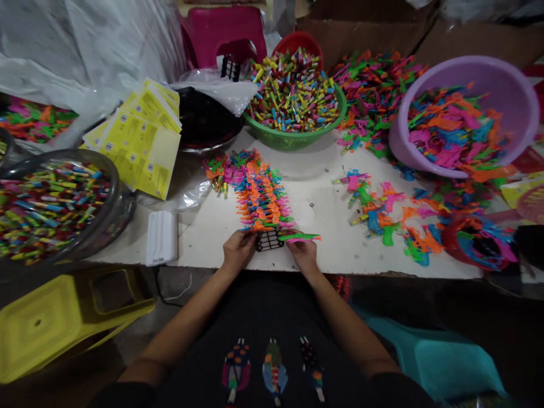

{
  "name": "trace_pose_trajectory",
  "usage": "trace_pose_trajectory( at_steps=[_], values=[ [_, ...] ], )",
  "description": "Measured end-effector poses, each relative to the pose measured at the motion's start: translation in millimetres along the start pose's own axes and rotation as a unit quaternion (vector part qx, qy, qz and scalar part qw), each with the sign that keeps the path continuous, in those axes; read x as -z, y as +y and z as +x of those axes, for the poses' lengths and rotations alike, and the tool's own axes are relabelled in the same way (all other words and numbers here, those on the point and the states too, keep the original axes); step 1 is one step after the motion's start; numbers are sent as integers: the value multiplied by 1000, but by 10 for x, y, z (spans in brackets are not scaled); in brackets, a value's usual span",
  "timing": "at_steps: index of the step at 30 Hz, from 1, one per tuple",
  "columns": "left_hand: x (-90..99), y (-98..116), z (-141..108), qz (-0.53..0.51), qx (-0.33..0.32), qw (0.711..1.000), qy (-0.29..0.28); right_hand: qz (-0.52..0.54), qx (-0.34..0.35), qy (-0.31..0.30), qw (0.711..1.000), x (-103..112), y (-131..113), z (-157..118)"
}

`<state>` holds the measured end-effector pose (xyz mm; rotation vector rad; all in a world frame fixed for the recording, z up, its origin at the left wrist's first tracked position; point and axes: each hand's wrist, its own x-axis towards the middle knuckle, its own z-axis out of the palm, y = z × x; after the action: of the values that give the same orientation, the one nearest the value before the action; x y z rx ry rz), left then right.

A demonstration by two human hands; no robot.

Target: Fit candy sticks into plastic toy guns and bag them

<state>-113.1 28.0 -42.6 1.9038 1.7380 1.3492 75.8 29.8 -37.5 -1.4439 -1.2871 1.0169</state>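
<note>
At the table's front edge, my left hand point(238, 250) is closed at the left side of a black plastic grid point(270, 241), its fingertips at the grid's edge. My right hand point(304, 253) is closed around a few thin plastic toy guns point(302, 236), green and pink, pointing right beside the grid. Directly beyond the grid lies a dense row of toy guns point(260, 192), with orange ones along the middle and blue, pink and green ends at both sides. A looser bunch point(227, 170) touches the row's far left. My fingertips are partly hidden.
A green basket point(293, 140) and a dark bowl point(114, 164) hold small colourful tubes. On the right stand a purple basin point(399, 136) of toy guns and scattered toy guns point(386, 221). Yellow printed cards point(140, 147) and a white power bank point(162, 238) lie left.
</note>
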Motion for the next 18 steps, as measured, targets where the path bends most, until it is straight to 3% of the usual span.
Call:
trace_pose_trajectory(
  at_steps=[4, 8, 15, 18],
  values=[
    [25, 13, 37, 51, -59, 996, -30, -30, 13, 22, 999, -44, 52, 30],
    [35, 5, 47, 79, -102, 990, -48, -69, 21, 5, 997, -20, 43, 25],
    [7, 20, 47, 69, -73, 995, -16, -230, 111, -13, 967, -36, -58, -6],
    [9, 33, 44, 79, -55, 995, -22, -312, 110, -9, 944, -79, -141, 16]
  ],
)
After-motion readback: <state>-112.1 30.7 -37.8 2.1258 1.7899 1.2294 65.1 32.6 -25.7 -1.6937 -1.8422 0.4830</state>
